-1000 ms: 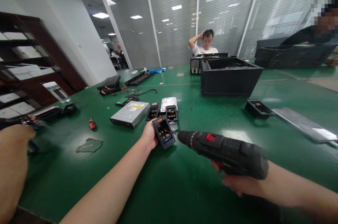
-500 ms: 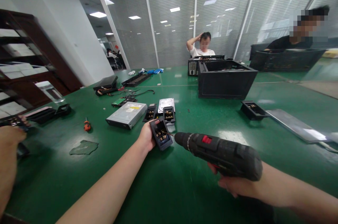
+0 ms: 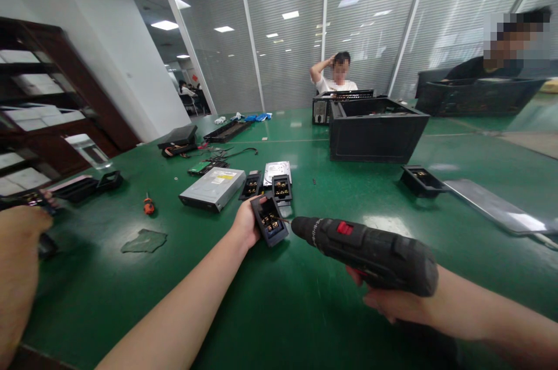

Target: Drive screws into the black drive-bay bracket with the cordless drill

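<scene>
Gripped by its left side, a black box-shaped socket housing with brass contacts (image 3: 271, 225) tilts toward me in my left hand (image 3: 246, 223). My right hand (image 3: 387, 303) is wrapped around the handle of a black cordless drill (image 3: 366, 251) with a red switch on top. The thin bit points left into the open housing, near its brass parts; whether it touches one I cannot tell. Just behind stand two similar black housings (image 3: 282, 187), beside a hard disk drive (image 3: 276, 171). A silver optical drive (image 3: 213, 188) lies to the left of them.
On the green table (image 3: 305, 312) are an orange screwdriver (image 3: 149, 205), a glass-like shard (image 3: 145, 241), another black housing (image 3: 421, 180) and a flat silver device (image 3: 492, 204). Farther back stands a black computer case (image 3: 377, 132). Another person's arm (image 3: 20, 265) reaches in from the left.
The view has shifted slightly, so everything sits a little farther right. Both hands keep their holds, and the drill stays at the housing.
</scene>
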Available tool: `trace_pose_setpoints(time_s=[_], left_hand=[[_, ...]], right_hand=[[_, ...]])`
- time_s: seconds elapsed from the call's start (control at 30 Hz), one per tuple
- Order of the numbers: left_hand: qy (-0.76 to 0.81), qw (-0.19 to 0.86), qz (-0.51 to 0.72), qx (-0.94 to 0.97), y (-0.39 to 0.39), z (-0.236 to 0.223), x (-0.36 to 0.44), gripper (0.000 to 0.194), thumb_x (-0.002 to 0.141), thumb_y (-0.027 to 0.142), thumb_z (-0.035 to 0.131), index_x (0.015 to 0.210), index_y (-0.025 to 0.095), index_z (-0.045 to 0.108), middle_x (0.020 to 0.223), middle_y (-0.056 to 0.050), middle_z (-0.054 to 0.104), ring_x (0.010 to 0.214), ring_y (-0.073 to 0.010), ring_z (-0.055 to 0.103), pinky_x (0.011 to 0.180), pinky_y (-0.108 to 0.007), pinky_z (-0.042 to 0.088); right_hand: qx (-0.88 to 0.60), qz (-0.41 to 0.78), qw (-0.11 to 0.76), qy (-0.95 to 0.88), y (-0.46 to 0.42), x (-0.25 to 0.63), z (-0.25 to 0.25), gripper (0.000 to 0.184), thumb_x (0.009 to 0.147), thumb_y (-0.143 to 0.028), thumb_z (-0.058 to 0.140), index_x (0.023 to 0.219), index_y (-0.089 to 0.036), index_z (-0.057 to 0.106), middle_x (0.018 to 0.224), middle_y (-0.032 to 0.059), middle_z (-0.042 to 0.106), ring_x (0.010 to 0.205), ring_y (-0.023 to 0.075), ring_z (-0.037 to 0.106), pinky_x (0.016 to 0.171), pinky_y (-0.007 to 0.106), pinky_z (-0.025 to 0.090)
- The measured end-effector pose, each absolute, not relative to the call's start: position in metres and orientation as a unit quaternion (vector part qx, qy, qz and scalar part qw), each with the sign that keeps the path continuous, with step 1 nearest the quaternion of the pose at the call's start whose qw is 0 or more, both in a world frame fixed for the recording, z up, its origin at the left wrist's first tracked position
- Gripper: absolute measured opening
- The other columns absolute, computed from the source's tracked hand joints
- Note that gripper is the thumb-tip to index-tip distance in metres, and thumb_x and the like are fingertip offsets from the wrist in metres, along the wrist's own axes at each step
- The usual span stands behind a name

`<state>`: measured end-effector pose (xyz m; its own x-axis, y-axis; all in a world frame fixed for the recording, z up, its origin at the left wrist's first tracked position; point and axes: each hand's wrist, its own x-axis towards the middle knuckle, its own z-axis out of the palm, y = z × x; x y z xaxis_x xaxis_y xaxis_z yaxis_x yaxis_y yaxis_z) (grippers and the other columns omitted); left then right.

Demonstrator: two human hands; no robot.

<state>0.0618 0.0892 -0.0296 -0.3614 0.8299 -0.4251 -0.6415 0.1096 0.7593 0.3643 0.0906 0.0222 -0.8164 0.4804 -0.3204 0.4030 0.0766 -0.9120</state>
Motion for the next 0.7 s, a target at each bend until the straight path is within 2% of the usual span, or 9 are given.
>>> trace_pose_setpoints(time_s=[0.23,0.7], left_hand=[[0.487,0.556,0.666,0.101,0.0900,-0.0308,0.0621,0.016,0.069,0.026,0.054,0.074,0.014,0.062,0.059,-0.009,0.065,0.052,-0.0258,0.063,0.053,-0.041,0.052],[0.482,0.563,0.664,0.097,0.0890,-0.0296,0.0618,0.017,0.069,0.023,0.055,0.080,0.013,0.064,0.065,-0.010,0.068,0.055,-0.0258,0.065,0.052,-0.040,0.052]], right_hand=[[-0.290,0.567,0.039,-0.770,0.0887,0.3657,0.0183,0.022,0.077,-0.015,0.061,0.098,-0.019,0.054,0.077,-0.0011,0.058,0.062,0.0139,0.058,0.058,0.029,0.052],[-0.305,0.587,0.032,-0.749,0.0912,0.3669,0.0166,0.024,0.079,-0.016,0.059,0.103,-0.020,0.054,0.078,-0.0010,0.059,0.061,0.0135,0.058,0.058,0.030,0.052]])
